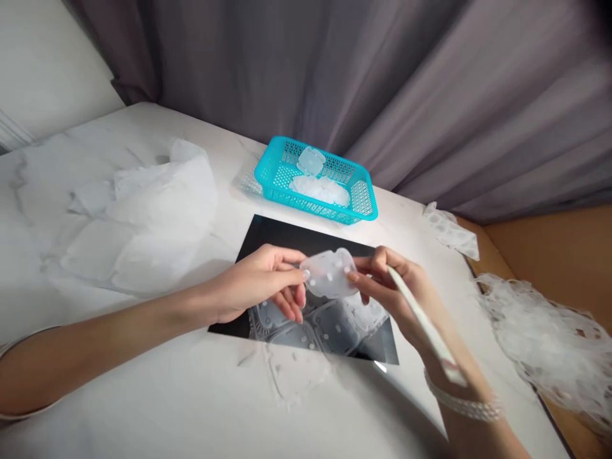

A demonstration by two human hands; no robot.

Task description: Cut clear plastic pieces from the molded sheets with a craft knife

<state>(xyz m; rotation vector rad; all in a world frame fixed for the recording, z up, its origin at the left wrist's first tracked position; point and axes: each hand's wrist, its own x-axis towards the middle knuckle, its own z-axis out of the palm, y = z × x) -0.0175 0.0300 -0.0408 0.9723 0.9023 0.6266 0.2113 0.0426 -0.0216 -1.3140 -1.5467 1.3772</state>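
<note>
Both my hands hold a small translucent white silicone piece (329, 273) just above a black mat (287, 245). My left hand (261, 280) pinches its left edge with fingers closed. My right hand (396, 290) grips its right edge and also holds a thin white stick-like tool (423, 322) that runs back along the hand towards the wrist. Under the hands, on the near part of the mat, lies a clear sheet of several joined silicone pieces (315, 322).
A turquoise plastic basket (366, 204) with a few separated pieces stands behind the mat. Crumpled white paper or plastic (153, 204) lies at the left. A pile of translucent scrap (545, 338) lies at the right near the table's edge. A grey curtain hangs behind.
</note>
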